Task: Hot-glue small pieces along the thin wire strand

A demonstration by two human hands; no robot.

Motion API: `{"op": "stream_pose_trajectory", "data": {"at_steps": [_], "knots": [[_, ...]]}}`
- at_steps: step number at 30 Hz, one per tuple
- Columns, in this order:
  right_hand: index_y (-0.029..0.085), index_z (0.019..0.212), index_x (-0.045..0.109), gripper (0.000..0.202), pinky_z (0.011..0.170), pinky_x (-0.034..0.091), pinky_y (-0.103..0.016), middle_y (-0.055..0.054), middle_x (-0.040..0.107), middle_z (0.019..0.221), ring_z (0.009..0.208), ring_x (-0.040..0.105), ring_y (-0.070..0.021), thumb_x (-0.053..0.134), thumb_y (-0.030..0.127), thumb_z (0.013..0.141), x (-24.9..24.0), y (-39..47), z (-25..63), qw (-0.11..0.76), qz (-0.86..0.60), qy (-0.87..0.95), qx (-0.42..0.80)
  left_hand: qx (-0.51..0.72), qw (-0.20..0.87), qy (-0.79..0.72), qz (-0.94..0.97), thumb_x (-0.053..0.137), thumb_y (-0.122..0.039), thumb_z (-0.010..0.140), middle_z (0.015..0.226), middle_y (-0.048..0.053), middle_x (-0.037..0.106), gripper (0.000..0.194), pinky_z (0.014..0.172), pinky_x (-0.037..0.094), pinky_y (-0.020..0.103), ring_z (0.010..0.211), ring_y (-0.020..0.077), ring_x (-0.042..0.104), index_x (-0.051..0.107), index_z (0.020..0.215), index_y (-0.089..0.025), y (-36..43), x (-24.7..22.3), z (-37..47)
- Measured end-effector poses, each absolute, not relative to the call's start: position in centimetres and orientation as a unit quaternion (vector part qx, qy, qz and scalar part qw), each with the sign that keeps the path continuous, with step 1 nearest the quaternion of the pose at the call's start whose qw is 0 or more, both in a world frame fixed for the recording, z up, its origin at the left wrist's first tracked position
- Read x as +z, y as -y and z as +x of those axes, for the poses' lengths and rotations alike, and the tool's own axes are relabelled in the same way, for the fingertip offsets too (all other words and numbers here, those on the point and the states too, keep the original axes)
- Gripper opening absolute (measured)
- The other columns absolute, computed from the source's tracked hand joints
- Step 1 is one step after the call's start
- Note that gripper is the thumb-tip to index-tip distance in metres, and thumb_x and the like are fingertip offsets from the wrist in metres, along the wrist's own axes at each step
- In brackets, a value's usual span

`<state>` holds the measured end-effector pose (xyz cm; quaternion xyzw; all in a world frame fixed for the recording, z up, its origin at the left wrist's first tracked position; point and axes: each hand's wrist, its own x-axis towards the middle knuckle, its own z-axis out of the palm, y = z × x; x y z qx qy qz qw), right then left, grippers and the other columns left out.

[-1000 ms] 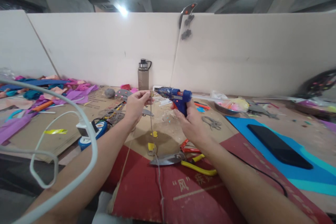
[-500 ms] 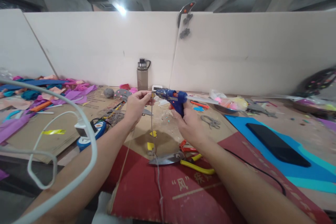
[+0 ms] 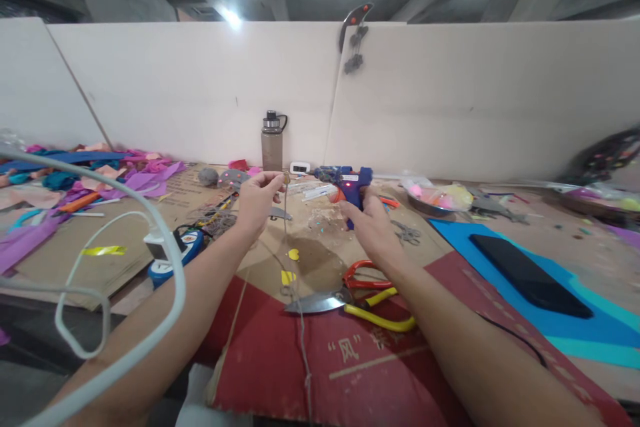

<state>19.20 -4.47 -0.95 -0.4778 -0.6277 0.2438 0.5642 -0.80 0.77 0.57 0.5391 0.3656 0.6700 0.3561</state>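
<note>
My left hand (image 3: 261, 199) pinches the top of a thin grey string (image 3: 286, 227), which hangs down and runs over the cardboard toward me. A small yellowish piece shows at the fingertips; its shape is too small to make out. In my right hand (image 3: 367, 217) is a blue hot glue gun (image 3: 350, 185), its nozzle pointing left, apart from the left hand. Below lie a yellow heart-shaped piece (image 3: 293, 254) and a yellow square piece (image 3: 288, 277) beside the string. Scissors (image 3: 320, 302) with a red handle and pliers-like yellow handles (image 3: 383, 318) rest on the red cardboard.
A bottle (image 3: 272, 147) stands by the white partition (image 3: 200, 93). At left are a blue power strip (image 3: 180, 257), a white cable (image 3: 177, 280) and coloured scraps (image 3: 60, 177). A black phone (image 3: 530, 275) lies on blue sheets at right, near a bowl (image 3: 440, 203) of bright items.
My right hand has drawn the glue gun to the right, away from the left fingertips. My left hand has shifted slightly left with the string still pinched.
</note>
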Motion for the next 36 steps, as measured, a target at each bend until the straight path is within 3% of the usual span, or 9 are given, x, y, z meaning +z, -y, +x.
{"op": "stream_pose_trajectory", "data": {"at_steps": [3,9,13,17,20,22,27,31,36], "knots": [[0.018,0.096,0.054,0.021,0.055,0.043,-0.029,0.000,0.057,0.063,0.056,0.055,-0.0176,0.049,0.028,0.079,-1.8,2.2,20.4,0.474,-0.584,0.598,0.278,0.651,0.291,-0.390,0.582,0.067,-0.034,0.072,0.057,-0.002,0.056,0.020,0.045,0.032,0.018,0.048,0.0059,0.043,0.069,0.076,-0.015,-0.7,0.3,-0.7],[0.009,0.088,0.060,0.021,0.082,0.042,-0.041,-0.025,0.064,0.098,0.099,0.060,-0.0339,0.054,0.028,0.080,-2.5,0.9,22.4,0.231,-0.733,0.639,0.036,0.599,0.191,-0.406,0.663,0.063,-0.031,0.077,0.066,0.001,0.064,0.018,0.049,0.037,0.020,0.052,0.0082,0.048,0.071,0.080,-0.015,0.6,0.8,-0.1],[0.014,0.088,0.052,0.016,0.090,0.038,-0.048,-0.022,0.058,0.105,0.106,0.051,-0.0326,0.054,0.028,0.079,-1.4,2.5,20.7,0.411,-0.643,0.645,-0.049,0.587,0.099,-0.389,0.703,0.061,-0.027,0.079,0.076,0.003,0.068,0.013,0.058,0.045,0.023,0.062,0.0113,0.057,0.071,0.079,-0.017,1.2,1.1,0.1],[0.022,0.089,0.039,0.029,0.079,0.046,-0.038,-0.006,0.057,0.094,0.088,0.057,-0.0198,0.061,0.030,0.072,-0.1,3.1,15.8,0.581,-0.453,0.633,0.237,0.595,0.002,-0.337,0.730,0.061,-0.022,0.080,0.085,0.005,0.068,0.010,0.074,0.049,0.028,0.082,0.0151,0.062,0.070,0.080,-0.019,1.1,1.1,-0.1],[0.025,0.092,0.032,0.041,0.072,0.048,-0.032,0.001,0.058,0.087,0.074,0.059,-0.0139,0.064,0.024,0.066,0.5,2.8,12.8,0.599,-0.374,0.545,0.452,0.606,-0.026,-0.319,0.728,0.061,-0.019,0.079,0.088,0.005,0.067,0.009,0.079,0.049,0.029,0.088,0.0157,0.062,0.070,0.079,-0.019,1.1,1.3,-0.3],[0.026,0.093,0.032,0.038,0.064,0.047,-0.030,0.005,0.055,0.077,0.064,0.055,-0.0119,0.061,0.024,0.069,0.8,2.5,11.9,0.595,-0.367,0.521,0.490,0.613,-0.011,-0.334,0.716,0.061,-0.019,0.078,0.085,0.005,0.068,0.008,0.076,0.051,0.029,0.084,0.0152,0.063,0.069,0.078,-0.018,1.2,1.4,-0.4],[0.022,0.089,0.046,0.018,0.066,0.043,-0.029,0.004,0.049,0.074,0.066,0.049,-0.0125,0.057,0.023,0.075,0.7,2.4,12.6,0.633,-0.407,0.610,0.246,0.605,0.207,-0.383,0.667,0.061,-0.030,0.080,0.069,0.003,0.069,0.017,0.057,0.053,0.025,0.057,0.0123,0.064,0.068,0.083,-0.015,1.6,1.6,-0.1],[0.021,0.082,0.053,0.003,0.073,0.043,-0.031,-0.002,0.057,0.083,0.078,0.053,-0.0157,0.053,0.021,0.079,0.4,2.4,13.3,0.634,-0.400,0.645,0.148,0.615,0.307,-0.358,0.632,0.066,-0.036,0.076,0.077,0.006,0.072,0.024,0.066,0.058,0.029,0.066,0.0160,0.069,0.068,0.081,-0.013,1.6,1.6,0.3],[0.020,0.081,0.057,0.006,0.076,0.043,-0.033,-0.004,0.060,0.083,0.083,0.054,-0.0179,0.053,0.024,0.083,0.3,2.2,13.9,0.620,-0.420,0.654,0.100,0.614,0.368,-0.340,0.610,0.069,-0.035,0.074,0.077,0.006,0.073,0.026,0.072,0.060,0.033,0.068,0.0173,0.070,0.069,0.086,-0.012,1.6,1.4,0.7]]}}
